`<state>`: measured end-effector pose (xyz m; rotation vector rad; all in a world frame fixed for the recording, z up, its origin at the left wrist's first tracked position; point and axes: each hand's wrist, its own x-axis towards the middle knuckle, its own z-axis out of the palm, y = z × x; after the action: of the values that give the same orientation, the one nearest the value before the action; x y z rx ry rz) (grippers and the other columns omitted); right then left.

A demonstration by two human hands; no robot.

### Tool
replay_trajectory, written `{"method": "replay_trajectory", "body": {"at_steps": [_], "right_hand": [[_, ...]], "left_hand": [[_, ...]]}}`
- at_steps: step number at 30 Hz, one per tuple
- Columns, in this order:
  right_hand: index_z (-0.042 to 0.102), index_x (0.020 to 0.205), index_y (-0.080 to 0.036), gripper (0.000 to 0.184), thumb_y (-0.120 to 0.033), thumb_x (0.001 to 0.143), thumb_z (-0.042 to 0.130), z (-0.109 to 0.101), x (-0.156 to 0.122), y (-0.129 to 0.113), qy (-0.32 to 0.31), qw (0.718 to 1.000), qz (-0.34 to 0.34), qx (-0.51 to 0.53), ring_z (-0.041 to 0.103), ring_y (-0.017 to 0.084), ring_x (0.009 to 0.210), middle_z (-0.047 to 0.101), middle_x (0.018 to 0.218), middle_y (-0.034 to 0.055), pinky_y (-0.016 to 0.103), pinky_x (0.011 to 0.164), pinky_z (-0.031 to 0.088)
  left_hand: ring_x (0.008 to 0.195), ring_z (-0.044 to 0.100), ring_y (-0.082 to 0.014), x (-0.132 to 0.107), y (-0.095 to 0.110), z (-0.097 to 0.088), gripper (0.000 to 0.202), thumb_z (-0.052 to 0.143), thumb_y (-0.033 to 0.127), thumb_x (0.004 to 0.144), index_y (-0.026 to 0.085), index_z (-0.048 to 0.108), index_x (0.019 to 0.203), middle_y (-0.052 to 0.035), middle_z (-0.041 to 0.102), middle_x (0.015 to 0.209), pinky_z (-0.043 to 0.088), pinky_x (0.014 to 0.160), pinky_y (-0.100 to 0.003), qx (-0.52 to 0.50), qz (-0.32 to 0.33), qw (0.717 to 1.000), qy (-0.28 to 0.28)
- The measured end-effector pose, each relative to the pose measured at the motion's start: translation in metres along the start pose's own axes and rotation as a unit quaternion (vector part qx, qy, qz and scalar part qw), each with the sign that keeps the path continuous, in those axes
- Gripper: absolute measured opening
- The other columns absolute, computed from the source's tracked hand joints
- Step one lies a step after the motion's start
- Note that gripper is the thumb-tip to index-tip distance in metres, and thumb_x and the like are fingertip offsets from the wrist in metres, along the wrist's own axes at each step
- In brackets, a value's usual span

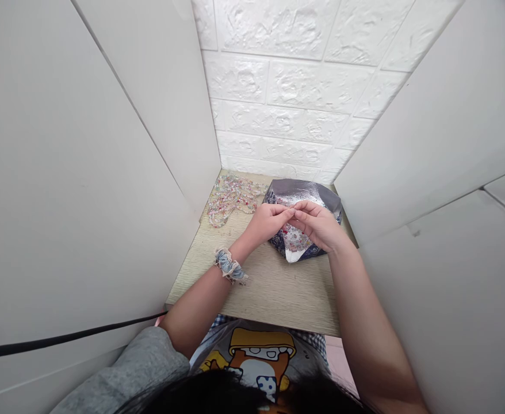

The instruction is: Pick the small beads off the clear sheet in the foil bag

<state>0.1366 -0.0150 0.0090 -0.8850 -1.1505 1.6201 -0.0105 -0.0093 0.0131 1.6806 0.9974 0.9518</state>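
Note:
My left hand (pixel 267 221) and my right hand (pixel 319 224) meet fingertip to fingertip over an open silver foil bag (pixel 317 195) that lies on the wooden table (pixel 274 287). Both hands are closed in a pinch on something too small to make out between them. Inside the bag I see small pale beads (pixel 294 238). A blue fabric scrunchie (pixel 229 266) sits on my left wrist.
A heap of pink and clear bead strings (pixel 230 198) lies at the table's back left. White panels (pixel 84 172) wall in both sides, and a white brick-pattern wall (pixel 287 92) closes the back. A black cable (pixel 62 339) runs across the left panel.

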Motion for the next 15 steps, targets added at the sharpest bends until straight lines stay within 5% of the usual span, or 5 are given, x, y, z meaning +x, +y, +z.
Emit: {"method": "replay_trajectory", "body": {"at_steps": [10,15], "right_hand": [[0.059,0.069,-0.018,0.019,-0.033,0.062,0.067,-0.0078,-0.0005,0.0005,0.059,0.978,-0.059,-0.189,0.054,0.013,0.066,0.059,0.066,-0.0001,0.028,0.065,0.043],[0.058,0.068,-0.02,0.014,-0.033,0.067,0.062,0.0001,-0.0018,-0.0044,0.086,0.95,-0.128,-0.272,0.052,0.016,0.076,0.057,0.076,0.0013,0.031,0.073,0.042]], "left_hand": [[0.039,0.033,-0.0047,0.0024,-0.0034,-0.001,0.038,0.043,0.042,0.074,0.013,0.046,0.049,0.0033,0.04,0.042,0.026,0.043,-0.02,-0.005,-0.033,0.999,-0.033],[0.055,0.045,-0.0063,0.0039,-0.0026,0.0039,0.029,0.043,0.042,0.075,0.014,0.051,0.073,0.0014,0.048,0.062,0.036,0.05,-0.018,-0.11,-0.031,0.993,-0.008]]}}
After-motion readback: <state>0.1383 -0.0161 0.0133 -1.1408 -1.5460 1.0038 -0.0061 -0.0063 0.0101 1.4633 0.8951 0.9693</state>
